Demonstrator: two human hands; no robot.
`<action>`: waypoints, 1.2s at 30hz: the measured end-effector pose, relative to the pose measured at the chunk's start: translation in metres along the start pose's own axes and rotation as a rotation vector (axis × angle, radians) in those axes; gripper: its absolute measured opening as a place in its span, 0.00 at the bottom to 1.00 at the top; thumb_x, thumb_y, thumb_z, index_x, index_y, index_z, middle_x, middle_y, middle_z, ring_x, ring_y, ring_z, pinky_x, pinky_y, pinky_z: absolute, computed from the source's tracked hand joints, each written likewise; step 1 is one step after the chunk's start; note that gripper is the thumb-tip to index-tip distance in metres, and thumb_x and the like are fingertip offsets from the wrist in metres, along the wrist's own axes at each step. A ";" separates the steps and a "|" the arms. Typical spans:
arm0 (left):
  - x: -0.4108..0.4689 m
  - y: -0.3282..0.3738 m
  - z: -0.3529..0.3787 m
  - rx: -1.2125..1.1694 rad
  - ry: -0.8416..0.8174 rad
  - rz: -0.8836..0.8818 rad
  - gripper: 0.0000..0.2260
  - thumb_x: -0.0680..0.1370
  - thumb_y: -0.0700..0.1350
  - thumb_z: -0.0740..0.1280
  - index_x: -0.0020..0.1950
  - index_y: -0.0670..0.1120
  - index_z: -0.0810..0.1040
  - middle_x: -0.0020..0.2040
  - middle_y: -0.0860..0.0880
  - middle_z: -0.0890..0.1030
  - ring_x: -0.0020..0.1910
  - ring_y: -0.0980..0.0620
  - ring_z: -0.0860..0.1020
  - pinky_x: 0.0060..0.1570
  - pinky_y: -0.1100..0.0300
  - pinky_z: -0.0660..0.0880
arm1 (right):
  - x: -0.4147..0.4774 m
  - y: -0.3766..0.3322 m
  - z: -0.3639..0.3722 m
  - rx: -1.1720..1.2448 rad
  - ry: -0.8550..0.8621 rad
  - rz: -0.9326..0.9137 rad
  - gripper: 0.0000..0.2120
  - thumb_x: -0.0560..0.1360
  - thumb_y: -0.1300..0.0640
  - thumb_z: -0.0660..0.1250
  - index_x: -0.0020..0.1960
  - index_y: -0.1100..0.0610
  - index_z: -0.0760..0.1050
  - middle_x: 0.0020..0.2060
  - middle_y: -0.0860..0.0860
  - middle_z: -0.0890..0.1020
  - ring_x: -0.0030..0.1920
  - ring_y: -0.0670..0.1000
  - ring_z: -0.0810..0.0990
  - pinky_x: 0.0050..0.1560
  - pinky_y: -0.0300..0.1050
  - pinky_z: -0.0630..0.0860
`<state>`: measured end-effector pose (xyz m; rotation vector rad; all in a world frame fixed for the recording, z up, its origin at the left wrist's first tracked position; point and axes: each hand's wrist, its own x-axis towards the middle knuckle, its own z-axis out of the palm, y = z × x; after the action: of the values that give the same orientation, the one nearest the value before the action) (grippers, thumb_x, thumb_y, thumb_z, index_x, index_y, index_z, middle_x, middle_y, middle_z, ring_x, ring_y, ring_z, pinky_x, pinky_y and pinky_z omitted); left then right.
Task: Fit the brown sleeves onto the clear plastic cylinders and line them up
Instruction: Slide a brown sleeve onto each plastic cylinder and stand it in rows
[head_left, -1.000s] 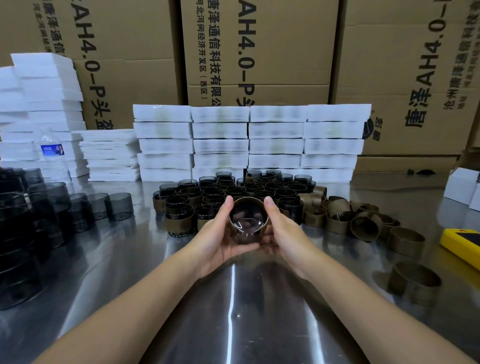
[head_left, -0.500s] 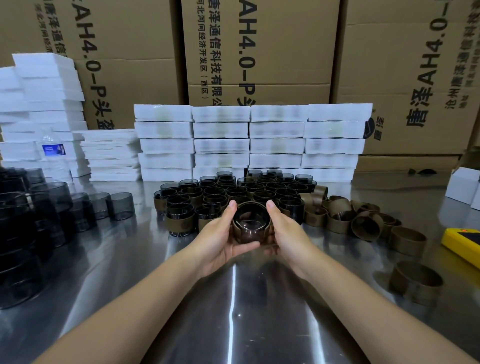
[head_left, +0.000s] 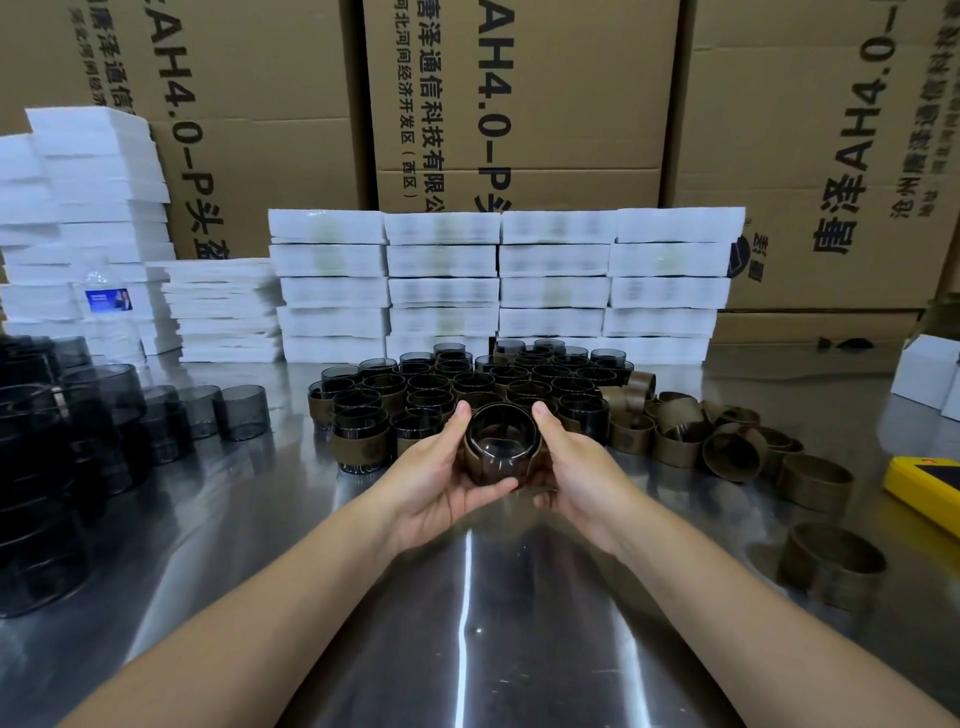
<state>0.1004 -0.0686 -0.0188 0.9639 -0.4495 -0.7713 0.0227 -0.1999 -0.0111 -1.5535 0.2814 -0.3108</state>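
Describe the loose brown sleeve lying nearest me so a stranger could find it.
Start at the steel table and go to its right side, near the yellow device. The brown sleeve there lies alone, empty, apart from the sleeve pile.

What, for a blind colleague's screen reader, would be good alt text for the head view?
A left hand and right hand hold a clear plastic cylinder wearing a brown sleeve at a steel table, before a cluster of sleeved cylinders. Loose brown sleeves lie right, bare cylinders left; stacked white boxes and cardboard cartons stand behind.
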 end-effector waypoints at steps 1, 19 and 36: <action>0.000 0.000 0.000 -0.003 -0.003 0.001 0.25 0.71 0.57 0.64 0.58 0.39 0.77 0.51 0.40 0.84 0.47 0.46 0.84 0.35 0.59 0.81 | 0.000 0.000 0.000 -0.010 0.001 -0.003 0.26 0.79 0.39 0.55 0.50 0.59 0.80 0.39 0.52 0.81 0.35 0.49 0.72 0.32 0.39 0.69; 0.002 0.000 -0.001 -0.011 0.000 0.043 0.23 0.71 0.56 0.65 0.56 0.41 0.80 0.51 0.40 0.84 0.45 0.47 0.84 0.33 0.59 0.81 | -0.001 -0.001 0.000 0.038 -0.052 -0.068 0.19 0.81 0.44 0.55 0.49 0.54 0.81 0.38 0.48 0.82 0.35 0.47 0.74 0.31 0.38 0.69; 0.004 -0.003 -0.010 0.401 0.425 0.115 0.07 0.79 0.37 0.63 0.51 0.46 0.80 0.42 0.47 0.83 0.34 0.55 0.82 0.28 0.63 0.77 | 0.015 0.014 -0.014 -0.323 0.218 -0.327 0.18 0.70 0.61 0.73 0.54 0.44 0.73 0.44 0.43 0.74 0.36 0.41 0.70 0.45 0.39 0.69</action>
<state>0.1084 -0.0677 -0.0266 1.4260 -0.2860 -0.3578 0.0317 -0.2190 -0.0245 -1.8892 0.2545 -0.7219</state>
